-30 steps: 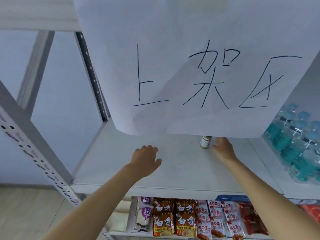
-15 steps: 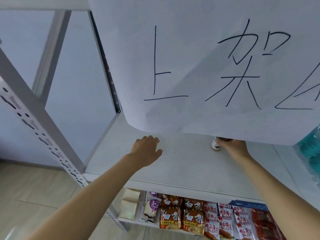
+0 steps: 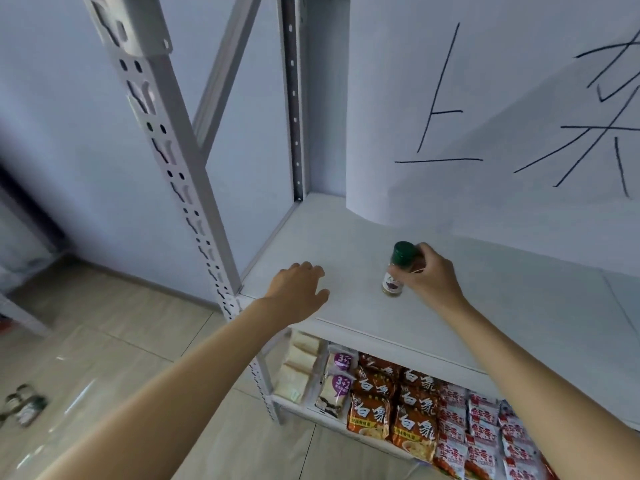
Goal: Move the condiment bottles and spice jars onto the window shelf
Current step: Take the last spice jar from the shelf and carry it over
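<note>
Your right hand (image 3: 427, 275) has pulled the green-capped spice jar (image 3: 398, 268) forward on the shelf (image 3: 519, 306) and grips it, your left hand (image 3: 298, 292) is open, and more jars (image 3: 24, 405) wait on the floor.

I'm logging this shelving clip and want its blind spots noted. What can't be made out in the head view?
- Spice jar: label print too small to read; its right side is hidden by the right hand.
- Small jars on the floor: blurred at the left edge, so contents and count are unclear.
- Paper sign: writing cut off by the right edge.
- Left hand: palm faces away, underside unseen.
</note>
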